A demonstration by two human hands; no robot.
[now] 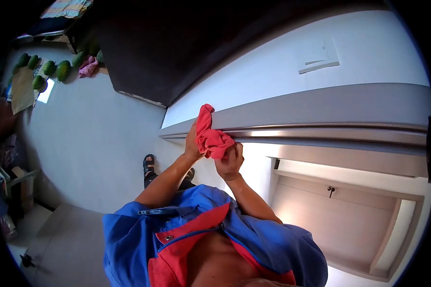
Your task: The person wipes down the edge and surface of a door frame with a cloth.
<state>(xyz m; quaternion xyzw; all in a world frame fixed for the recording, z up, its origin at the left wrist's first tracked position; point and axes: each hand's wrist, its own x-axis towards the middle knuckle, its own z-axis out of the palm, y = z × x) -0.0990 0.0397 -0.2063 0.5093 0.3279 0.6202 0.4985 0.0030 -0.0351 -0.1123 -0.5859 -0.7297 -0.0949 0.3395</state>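
Cloth, red and bunched into a loose twist, is between the person's 2 hands, out in front of the chest and beside a grey door frame. The left hand lies against its left side; the cloth covers most of those fingers, so how tightly they close cannot be told. The right hand has its fingers curled in around the cloth's lower right end, a narrow grip on the fabric. The cloth's upper end sticks up past the left hand, in front of the frame's near end.

Above the frame, a white switch plate is set on a pale wall. Below the frame, a pale door bears a dark handle. The person wears a blue jacket with red trim, a phone showing at its chest, and dark sandals on the pale floor. Farther off at upper left, several green fruits lie on the floor near a brown cardboard sheet and a crumpled pink cloth.
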